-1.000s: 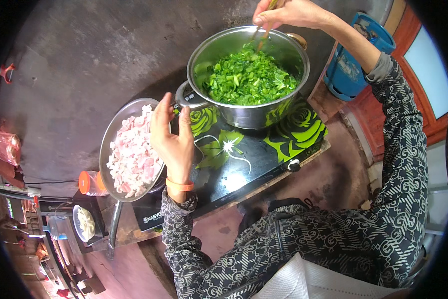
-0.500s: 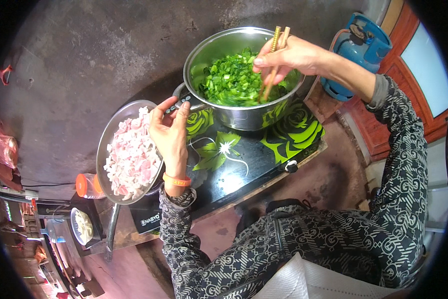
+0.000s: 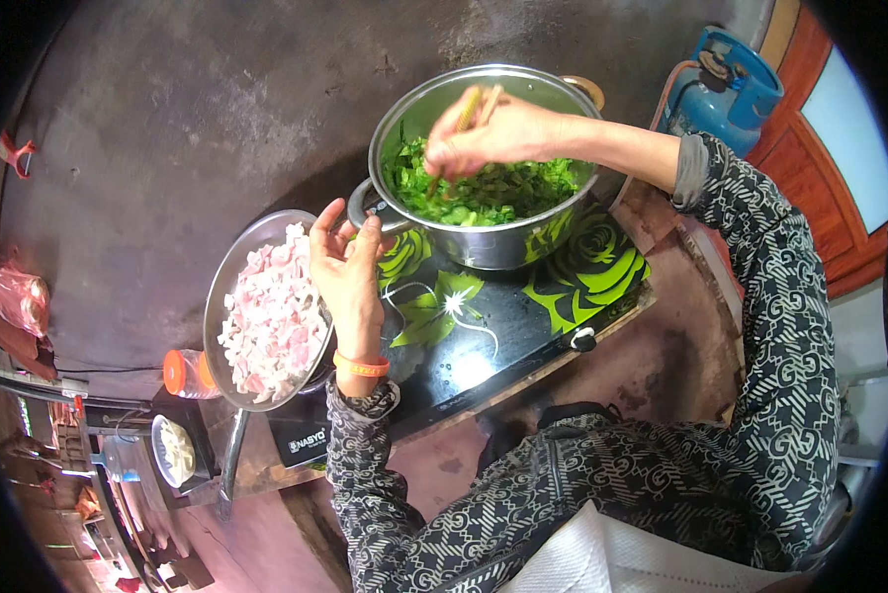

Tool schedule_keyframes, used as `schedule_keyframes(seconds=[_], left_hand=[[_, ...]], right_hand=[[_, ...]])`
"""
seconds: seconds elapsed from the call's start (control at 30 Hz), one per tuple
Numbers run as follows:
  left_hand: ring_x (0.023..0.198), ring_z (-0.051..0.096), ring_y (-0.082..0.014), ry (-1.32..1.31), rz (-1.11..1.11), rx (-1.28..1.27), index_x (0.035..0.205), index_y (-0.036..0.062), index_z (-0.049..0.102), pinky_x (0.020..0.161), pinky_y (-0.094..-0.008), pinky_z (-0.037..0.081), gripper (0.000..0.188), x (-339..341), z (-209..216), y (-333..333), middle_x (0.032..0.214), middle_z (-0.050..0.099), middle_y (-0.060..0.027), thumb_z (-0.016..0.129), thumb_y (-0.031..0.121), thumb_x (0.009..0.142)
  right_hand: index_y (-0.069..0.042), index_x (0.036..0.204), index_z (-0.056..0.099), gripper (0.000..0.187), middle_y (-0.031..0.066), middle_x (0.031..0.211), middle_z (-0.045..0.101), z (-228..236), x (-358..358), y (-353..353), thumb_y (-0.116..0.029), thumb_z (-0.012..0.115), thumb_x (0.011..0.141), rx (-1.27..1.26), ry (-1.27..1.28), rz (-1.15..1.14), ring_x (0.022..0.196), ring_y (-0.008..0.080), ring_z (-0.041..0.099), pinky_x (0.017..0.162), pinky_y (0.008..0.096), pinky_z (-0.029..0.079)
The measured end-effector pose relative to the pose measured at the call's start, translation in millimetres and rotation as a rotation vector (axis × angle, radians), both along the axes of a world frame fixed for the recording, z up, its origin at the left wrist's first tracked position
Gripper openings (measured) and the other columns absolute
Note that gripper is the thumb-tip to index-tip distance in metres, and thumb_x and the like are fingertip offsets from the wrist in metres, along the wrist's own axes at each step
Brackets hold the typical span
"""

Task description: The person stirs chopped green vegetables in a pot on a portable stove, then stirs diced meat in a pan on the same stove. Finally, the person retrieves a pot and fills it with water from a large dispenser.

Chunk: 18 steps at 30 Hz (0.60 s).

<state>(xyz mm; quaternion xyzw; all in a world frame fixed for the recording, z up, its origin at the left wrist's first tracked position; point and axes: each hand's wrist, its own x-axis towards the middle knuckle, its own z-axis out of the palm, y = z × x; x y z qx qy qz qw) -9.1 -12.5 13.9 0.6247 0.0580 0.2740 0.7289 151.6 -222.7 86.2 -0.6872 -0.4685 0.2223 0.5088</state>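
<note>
Head view: R hand (image 3: 493, 133) is over the pot (image 3: 474, 243), fingers closed round a pair of chopsticks (image 3: 470, 109), top ends poking up past the knuckles, lower ends down in the chopped greens (image 3: 513, 193). Fingertips a bit blurred, so exact grip n/a. Greens are all inside the pot, lying low, well under the rim, a mix of dark & bright green. Pot stands upright on the R part of the stove (image 3: 469, 371); flame hidden, can't tell if lit.

L hand (image 3: 350, 292): fingers released & parted, nothing held. Thumb tip & forefinger are right by the pot handle (image 3: 359, 206); can't tell if touching or just beside. Orange wristband (image 3: 362, 368) on that wrist. Just L of it, the pan (image 3: 216, 326) of pale pink diced meat (image 3: 276, 316) sits on the stove's L part, no fingers on its handle. Past that: jar w/ orange lid (image 3: 189, 374), bowl (image 3: 161, 457) w/ pale pieces. Gas cylinder (image 3: 716, 109) far R, behind the R forearm.

Step in hand, as I read it: stirring the greens, prob. mid-way b/c the colour's uneven. Next move calls for getting the sticks under the bottom layer & turning it over, low and slow so bits don't go over the rim; L fingers would do well to take the pot handle & steady it, if it isn't too hot, w/o nudging the pan.
</note>
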Motion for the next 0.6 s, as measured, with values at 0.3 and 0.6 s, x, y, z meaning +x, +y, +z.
schedule_keyframes(seconds=[0.3,0.6], left_hand=[[0.08,0.067,-0.0138,0.023,0.002,-0.048,0.135,-0.0045,0.045,0.069,-0.0233,0.055,0.053,-1.4,-1.6,-1.7,0.105,0.065,-0.01,0.072,0.005,0.09],[0.081,0.068,-0.0152,-0.002,0.016,-0.038,0.136,-0.006,0.044,0.07,-0.0274,0.059,0.052,1.2,-3.7,-7.1,0.108,0.067,-0.0118,0.07,0.007,0.093]], right_hand=[[-0.003,0.097,0.075,0.026,0.008,0.088,0.074,55.0,31.4,-64.4,-0.029,0.074,0.091,-0.179,-0.155,-0.242,0.078,0.0166,0.072,0.069,0.0313,0.06],[-0.006,0.099,0.076,0.025,0.0042,0.09,0.075,-0.3,42.7,7.2,-0.029,0.074,0.091,-0.019,-0.044,-0.043,0.082,0.0133,0.07,0.076,0.0289,0.058]])
